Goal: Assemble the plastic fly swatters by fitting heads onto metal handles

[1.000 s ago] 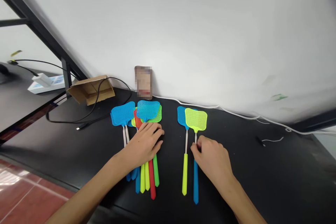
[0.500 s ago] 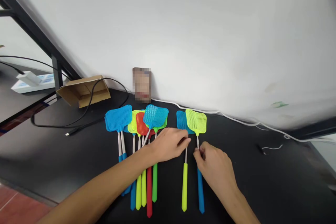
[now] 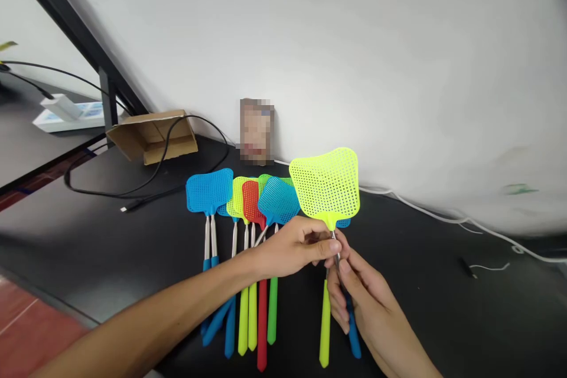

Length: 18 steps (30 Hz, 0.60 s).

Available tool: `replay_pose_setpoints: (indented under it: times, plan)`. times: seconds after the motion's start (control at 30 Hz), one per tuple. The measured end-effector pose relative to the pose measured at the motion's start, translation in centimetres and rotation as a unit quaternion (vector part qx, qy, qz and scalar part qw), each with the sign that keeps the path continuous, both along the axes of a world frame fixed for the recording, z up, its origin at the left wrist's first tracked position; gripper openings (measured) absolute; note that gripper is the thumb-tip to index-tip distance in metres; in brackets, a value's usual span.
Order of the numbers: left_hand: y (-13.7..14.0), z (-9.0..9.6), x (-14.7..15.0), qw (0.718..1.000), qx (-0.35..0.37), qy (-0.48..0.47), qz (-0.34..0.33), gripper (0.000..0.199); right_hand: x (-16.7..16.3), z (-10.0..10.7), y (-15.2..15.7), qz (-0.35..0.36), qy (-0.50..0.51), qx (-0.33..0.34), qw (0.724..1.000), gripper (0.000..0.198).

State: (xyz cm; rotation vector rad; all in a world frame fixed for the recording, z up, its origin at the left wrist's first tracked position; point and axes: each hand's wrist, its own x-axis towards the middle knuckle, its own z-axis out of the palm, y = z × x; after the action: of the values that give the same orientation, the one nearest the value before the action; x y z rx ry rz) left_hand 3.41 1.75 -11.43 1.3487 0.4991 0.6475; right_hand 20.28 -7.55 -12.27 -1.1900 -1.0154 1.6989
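Observation:
A fly swatter with a yellow-green mesh head (image 3: 326,183), a metal rod and a blue handle is raised off the table. My left hand (image 3: 303,245) pinches its rod just below the head. Lower down, my right hand (image 3: 370,292) wraps its fingers round the same rod, hiding part of it. Behind lies another swatter with a yellow-green handle (image 3: 325,325); its blue head is mostly covered. Left of these, several swatters lie side by side, among them a blue head (image 3: 209,190), a red head (image 3: 252,201) and a green handle (image 3: 273,310). My left forearm crosses over their rods.
An open cardboard box (image 3: 170,142) and a black cable (image 3: 133,192) lie at the back left. A blurred card-like object (image 3: 257,133) leans on the white wall (image 3: 354,59). White cable (image 3: 420,209) runs along the wall's foot. A power strip (image 3: 84,115) sits far left.
The yellow-headed swatter has come up off the table toward me. My left hand has moved right and taken its rod beside my right hand. The view has shifted slightly.

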Motion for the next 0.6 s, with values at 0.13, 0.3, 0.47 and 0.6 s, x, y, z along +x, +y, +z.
replay_pose_setpoints:
  times: [0.13, 0.3, 0.47, 0.6]
  plan:
    - [0.2, -0.7, 0.1, 0.989, -0.061, -0.074, 0.113, 0.034, 0.0, 0.2, -0.1, 0.016, 0.024, -0.030, 0.999, 0.031]
    - [0.7, -0.6, -0.4, 0.988, -0.032, -0.074, 0.130, 0.032, -0.3, 0.4, -0.1, 0.018, 0.065, -0.048, 0.997, 0.032]
    - [0.0, 0.4, -0.5, 0.998, -0.012, -0.063, 0.025, 0.033, -0.6, 0.3, -0.5, 0.032, 0.069, -0.041, 0.996, 0.032]
    - [-0.7, 0.2, 0.2, 0.994, -0.034, -0.096, 0.034, 0.032, -0.2, 0.3, -0.4, 0.070, -0.024, 0.030, 0.997, 0.030]
